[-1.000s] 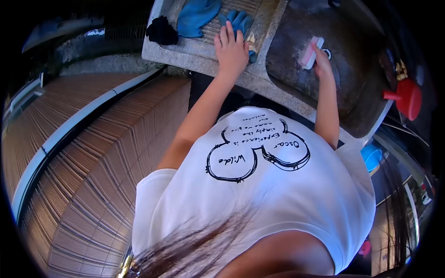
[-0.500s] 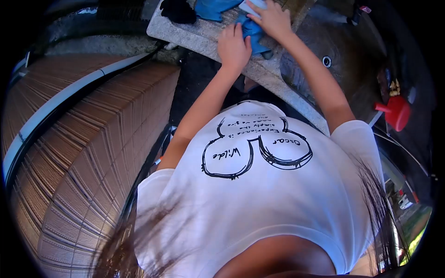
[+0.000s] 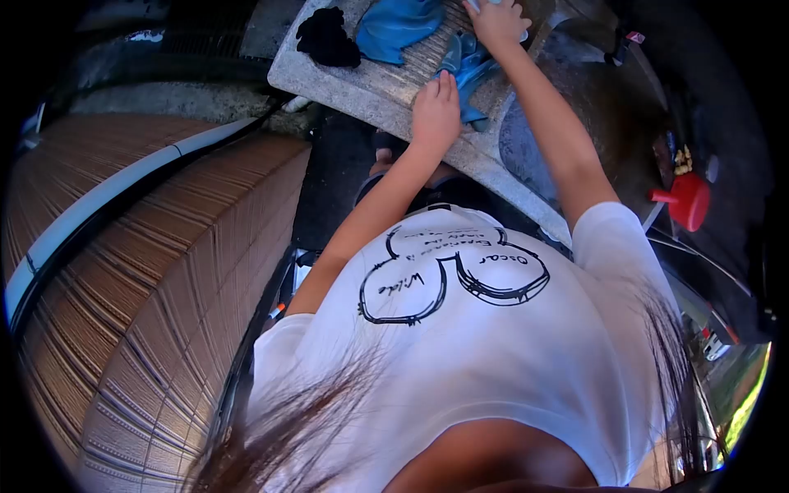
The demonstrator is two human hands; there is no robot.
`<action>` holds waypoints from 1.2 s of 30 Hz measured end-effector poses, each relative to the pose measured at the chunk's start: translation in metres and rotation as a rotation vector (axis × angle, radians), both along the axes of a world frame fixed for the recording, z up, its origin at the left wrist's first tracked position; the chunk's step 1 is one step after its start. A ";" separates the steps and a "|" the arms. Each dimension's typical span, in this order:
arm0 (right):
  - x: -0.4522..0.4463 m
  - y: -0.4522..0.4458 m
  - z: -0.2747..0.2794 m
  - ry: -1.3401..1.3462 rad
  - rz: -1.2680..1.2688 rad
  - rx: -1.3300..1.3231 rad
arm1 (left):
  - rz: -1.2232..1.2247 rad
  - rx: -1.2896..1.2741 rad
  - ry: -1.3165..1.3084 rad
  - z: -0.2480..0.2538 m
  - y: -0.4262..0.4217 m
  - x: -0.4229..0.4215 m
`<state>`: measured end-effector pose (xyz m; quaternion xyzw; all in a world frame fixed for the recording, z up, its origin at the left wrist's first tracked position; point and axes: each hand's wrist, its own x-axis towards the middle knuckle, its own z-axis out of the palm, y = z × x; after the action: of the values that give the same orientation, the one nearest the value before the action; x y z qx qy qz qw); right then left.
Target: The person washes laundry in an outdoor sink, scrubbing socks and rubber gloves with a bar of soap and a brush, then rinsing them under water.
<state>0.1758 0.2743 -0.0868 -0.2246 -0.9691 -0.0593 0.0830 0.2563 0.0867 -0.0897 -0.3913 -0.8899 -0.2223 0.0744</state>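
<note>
My left hand (image 3: 436, 115) lies at the near edge of a wet, crumpled blue cloth (image 3: 470, 78), fingers close together and fingertips on the fabric; the thumb is mostly hidden. Above it to the right, my right hand (image 3: 496, 25) is closed around a pale whitish-blue block, perhaps a soap bar or brush, largely covered by the fingers. The cloth is spread on the ridged part of a stone washboard sink (image 3: 386, 94). Farther left on the board are another blue cloth (image 3: 399, 29) and a bunched black cloth (image 3: 329, 39).
Right of the ridged board is the sink's dark basin (image 3: 567, 82). A red plastic scoop (image 3: 689, 201) sits beyond it on the right. At left stands a large brown textured panelled block (image 3: 164, 246) with a pale pipe (image 3: 123, 181) running along it.
My right hand has moved right with the pale block. My left hand has shifted slightly right and its fingers are closer together. The whole view has also tilted, showing more of the sink.
</note>
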 end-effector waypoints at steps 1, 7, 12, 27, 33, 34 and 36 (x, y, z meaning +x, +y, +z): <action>0.012 -0.008 -0.004 0.095 0.082 0.041 | 0.007 0.009 -0.006 -0.002 0.001 0.000; 0.026 -0.020 -0.034 -0.017 0.154 0.048 | -0.017 0.043 -0.079 -0.009 0.001 0.000; 0.025 -0.045 0.041 -0.002 0.052 -0.105 | 0.024 0.028 -0.035 -0.007 -0.003 0.008; 0.025 -0.020 0.011 -0.208 0.147 -0.112 | 0.048 0.099 -0.023 -0.007 0.001 0.003; 0.021 -0.054 0.074 -0.064 0.096 -0.258 | 0.050 0.131 -0.087 -0.001 -0.005 0.006; 0.047 -0.070 0.066 -0.081 0.279 -0.254 | 0.038 0.111 -0.108 0.000 -0.004 0.005; 0.050 -0.067 0.040 -0.183 0.263 -0.271 | 0.020 0.124 -0.096 -0.007 -0.004 0.007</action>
<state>0.2254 0.2069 -0.0464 -0.0992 -0.9926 0.0630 -0.0293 0.2634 0.0831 -0.0970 -0.3657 -0.8809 -0.2949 0.0579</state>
